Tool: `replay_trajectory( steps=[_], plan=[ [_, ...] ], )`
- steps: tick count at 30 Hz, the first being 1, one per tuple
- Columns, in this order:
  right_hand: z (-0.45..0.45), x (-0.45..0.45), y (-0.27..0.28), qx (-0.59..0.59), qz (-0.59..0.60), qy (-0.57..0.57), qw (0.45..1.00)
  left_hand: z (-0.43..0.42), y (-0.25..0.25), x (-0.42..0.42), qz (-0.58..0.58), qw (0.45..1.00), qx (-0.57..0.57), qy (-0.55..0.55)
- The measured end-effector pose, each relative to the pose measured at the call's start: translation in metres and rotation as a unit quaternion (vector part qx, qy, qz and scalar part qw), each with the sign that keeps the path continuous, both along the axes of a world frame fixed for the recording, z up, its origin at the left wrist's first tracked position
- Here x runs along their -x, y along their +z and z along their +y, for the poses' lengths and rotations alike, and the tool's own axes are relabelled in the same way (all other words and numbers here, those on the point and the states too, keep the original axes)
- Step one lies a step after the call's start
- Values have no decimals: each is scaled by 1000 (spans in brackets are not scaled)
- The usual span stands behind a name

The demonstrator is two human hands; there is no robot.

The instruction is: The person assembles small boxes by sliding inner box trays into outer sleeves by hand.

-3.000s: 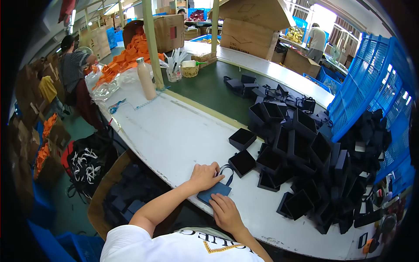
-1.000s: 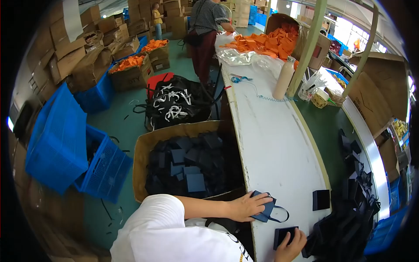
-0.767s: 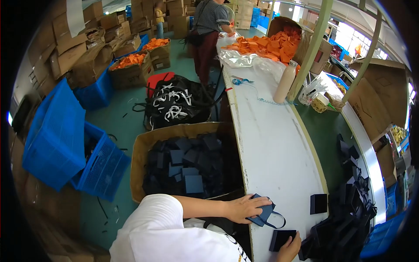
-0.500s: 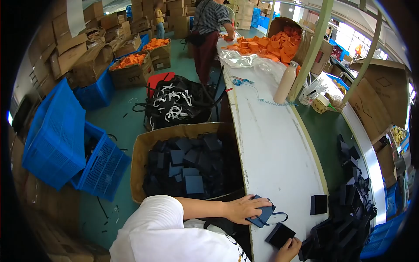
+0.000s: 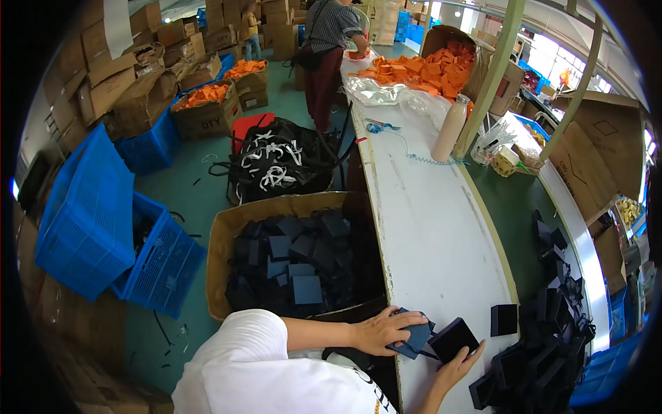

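My left hand (image 5: 387,331) rests on a dark blue box with a ribbon loop (image 5: 416,339) at the near edge of the white table, its fingers wrapped over it. Beside it, my right hand (image 5: 458,367) grips an open black box half (image 5: 454,338) by its lower right side, tilted, with the hollow facing up. This box half covers most of the ribbon. Another open black box half (image 5: 504,319) sits to the right on the table. A heap of black boxes (image 5: 538,366) lies beyond my right hand.
A carton of dark boxes (image 5: 219,265) stands left of the white table (image 5: 434,241). Farther off are scissors (image 5: 381,127), a bottle (image 5: 451,129), orange pieces (image 5: 427,72) and a person in a checked top (image 5: 331,29). Blue crates (image 5: 162,255) stand on the floor at left.
My right hand has lifted the black box half and brought it up beside the blue box, over the ribbon. My left hand has stayed on the blue box. Earlier, the view turned left.
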State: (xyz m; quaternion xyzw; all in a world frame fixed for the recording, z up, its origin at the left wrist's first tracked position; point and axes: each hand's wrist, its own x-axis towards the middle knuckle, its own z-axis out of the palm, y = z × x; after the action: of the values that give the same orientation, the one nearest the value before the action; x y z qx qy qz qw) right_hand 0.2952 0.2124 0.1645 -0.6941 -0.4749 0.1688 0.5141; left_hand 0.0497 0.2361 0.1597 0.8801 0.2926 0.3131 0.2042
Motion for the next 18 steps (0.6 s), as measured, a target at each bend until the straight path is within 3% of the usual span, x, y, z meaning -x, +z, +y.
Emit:
replay_trajectory(
  steps=[7,13,17,18],
  plan=[
    [12,18,0,0,-54,-36,998,-5,-5,-2,-15,1000,-2,23],
    [10,23,4,50,-20,-15,998,-6,-7,-4,-38,998,-33,40],
    [2,5,-4,104,-109,95,984,-2,-7,-3,-37,997,-44,57],
    [-4,11,13,144,-79,107,981,0,-6,-2,-37,997,-36,52]
  ],
)
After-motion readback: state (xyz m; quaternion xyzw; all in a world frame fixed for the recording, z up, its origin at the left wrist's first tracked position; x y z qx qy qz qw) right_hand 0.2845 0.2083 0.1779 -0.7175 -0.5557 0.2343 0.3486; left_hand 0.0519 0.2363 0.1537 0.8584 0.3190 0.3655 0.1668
